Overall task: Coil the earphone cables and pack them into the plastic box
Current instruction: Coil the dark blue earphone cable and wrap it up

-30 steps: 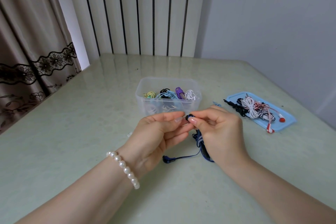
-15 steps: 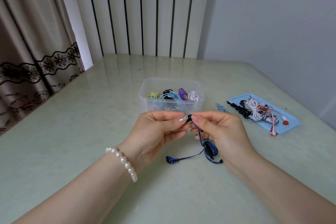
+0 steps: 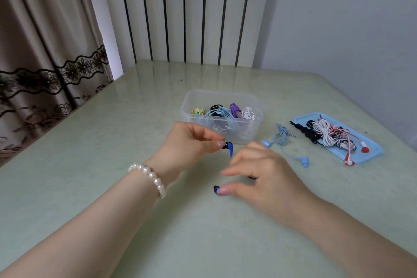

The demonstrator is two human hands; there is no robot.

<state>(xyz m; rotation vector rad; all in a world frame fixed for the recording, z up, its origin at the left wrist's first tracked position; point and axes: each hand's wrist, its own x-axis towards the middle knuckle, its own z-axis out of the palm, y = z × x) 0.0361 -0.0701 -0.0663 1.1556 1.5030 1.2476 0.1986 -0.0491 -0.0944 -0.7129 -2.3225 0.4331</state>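
Fingertips (image 3: 217,143) of the left hand (image 3: 187,142) pinch a dark blue earbud (image 3: 228,146), held just above the pale green table (image 3: 112,142), with a pearl bracelet (image 3: 150,175) on that wrist. Just below and right of them, the right hand (image 3: 266,178) is blurred, its fingers curved and slightly apart over the table; the thumb tip (image 3: 223,190) touches a second dark blue earbud (image 3: 216,189) lying on the surface, though whether it is pinched cannot be told. Most of the blue cable is hidden under this hand. Directly beyond the left fingertips stands the clear plastic box (image 3: 222,114), holding coiled cables in yellow-green, black, light blue, purple and white. Right of the right hand's fingers lie light blue earphones (image 3: 282,140), loosely bundled on the table. Farther right sits a blue lid (image 3: 370,149) bearing a tangle of black, white, striped and red-tipped earphones (image 3: 327,135).
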